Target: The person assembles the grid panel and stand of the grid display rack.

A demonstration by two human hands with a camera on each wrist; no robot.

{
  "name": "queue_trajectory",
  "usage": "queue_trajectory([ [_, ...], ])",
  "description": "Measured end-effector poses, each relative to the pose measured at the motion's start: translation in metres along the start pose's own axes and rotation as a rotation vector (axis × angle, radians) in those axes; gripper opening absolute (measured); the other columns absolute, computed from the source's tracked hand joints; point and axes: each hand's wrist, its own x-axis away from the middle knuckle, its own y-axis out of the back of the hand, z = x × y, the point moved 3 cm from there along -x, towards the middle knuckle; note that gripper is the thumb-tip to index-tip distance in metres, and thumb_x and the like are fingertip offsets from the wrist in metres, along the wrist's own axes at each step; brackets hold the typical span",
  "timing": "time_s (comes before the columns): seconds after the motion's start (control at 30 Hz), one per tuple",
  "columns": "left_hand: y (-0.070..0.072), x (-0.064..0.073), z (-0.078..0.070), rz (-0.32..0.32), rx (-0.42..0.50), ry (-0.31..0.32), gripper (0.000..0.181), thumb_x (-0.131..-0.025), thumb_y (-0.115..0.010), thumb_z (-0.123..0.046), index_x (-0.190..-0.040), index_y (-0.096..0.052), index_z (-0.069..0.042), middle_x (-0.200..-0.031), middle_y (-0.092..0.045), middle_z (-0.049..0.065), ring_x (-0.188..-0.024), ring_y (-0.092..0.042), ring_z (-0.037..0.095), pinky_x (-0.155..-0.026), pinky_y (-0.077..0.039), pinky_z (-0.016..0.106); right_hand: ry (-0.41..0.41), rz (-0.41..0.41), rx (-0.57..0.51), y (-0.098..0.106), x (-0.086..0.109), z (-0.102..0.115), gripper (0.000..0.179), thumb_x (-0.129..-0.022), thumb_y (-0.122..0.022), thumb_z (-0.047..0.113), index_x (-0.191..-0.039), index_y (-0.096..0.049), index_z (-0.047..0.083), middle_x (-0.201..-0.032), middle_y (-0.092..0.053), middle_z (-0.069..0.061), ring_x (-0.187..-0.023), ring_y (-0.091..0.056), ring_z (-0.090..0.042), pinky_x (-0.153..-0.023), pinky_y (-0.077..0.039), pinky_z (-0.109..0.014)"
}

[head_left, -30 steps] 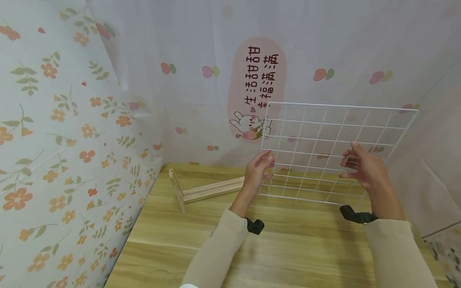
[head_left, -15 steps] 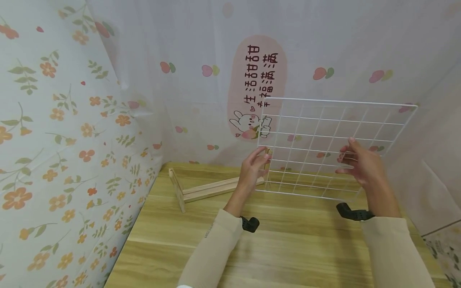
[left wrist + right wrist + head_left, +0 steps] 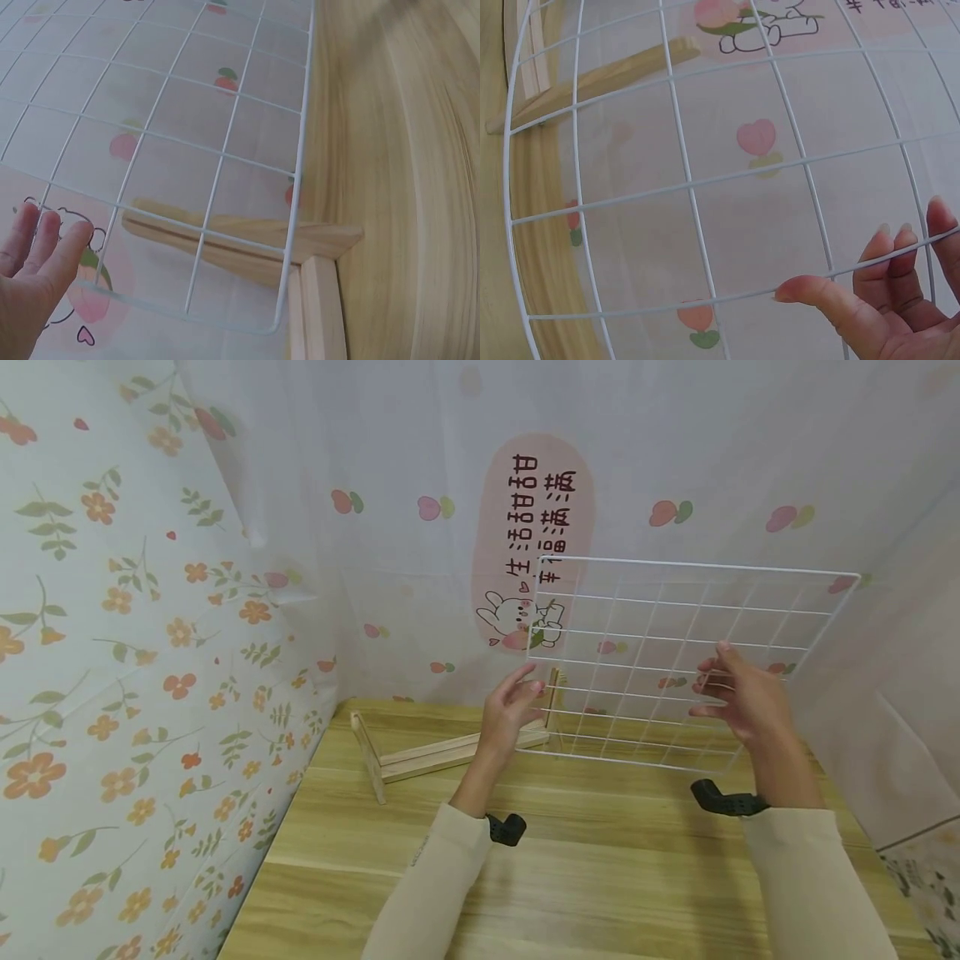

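Observation:
A white wire grid panel (image 3: 637, 664) is held up at a tilt above the table. Near its right side, my right hand (image 3: 753, 693) grips a wire; in the right wrist view the thumb (image 3: 810, 291) presses the wire from the front and fingers (image 3: 907, 262) curl behind the mesh. At the panel's left edge is my left hand (image 3: 504, 718). Its fingers (image 3: 64, 255) look straight and spread in the left wrist view, lying over the panel's edge; its thumb is not plain there. Whether they touch the wire is hard to tell.
Behind the panel, a wooden stand (image 3: 431, 757) with upright end pieces and a long rail lies on the wood-grain table (image 3: 360, 860). Its right end piece (image 3: 247, 236) shows through the mesh. A printed cloth (image 3: 405, 552) hangs at the back, and a floral one (image 3: 135, 693) at the left.
Both hands and the grid panel have shifted a little to the left and slightly upward. More of the stand's right end piece shows beside the left hand.

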Motion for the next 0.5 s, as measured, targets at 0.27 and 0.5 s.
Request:
queue_trajectory([
  [0.27, 0.013, 0.004, -0.007, -0.02, -0.009, -0.034, 0.044, -0.098, -0.057, -0.02, -0.138, -0.052, -0.004, -0.121, -0.061, 0.026, -0.109, -0.061, 0.023, -0.093, -0.051, 0.05, 0.006, -0.033, 0.026, -0.01, -0.002, 0.001, 0.036, -0.095, -0.06, 0.038, -0.092, -0.068, 0.003, -0.082, -0.065, -0.008, -0.074, -0.066, -0.019, -0.059, -0.059, -0.042],
  [0.5, 0.022, 0.008, -0.01, -0.046, -0.047, -0.038, 0.045, -0.098, -0.057, -0.026, -0.139, -0.052, -0.008, -0.118, -0.065, 0.015, -0.111, -0.06, 0.02, -0.094, -0.052, 0.045, -0.015, -0.073, 0.045, -0.014, -0.003, -0.001, 0.037, -0.093, -0.062, 0.041, -0.088, -0.069, 0.005, -0.08, -0.065, -0.006, -0.074, -0.065, -0.018, -0.059, -0.059, -0.041],
])
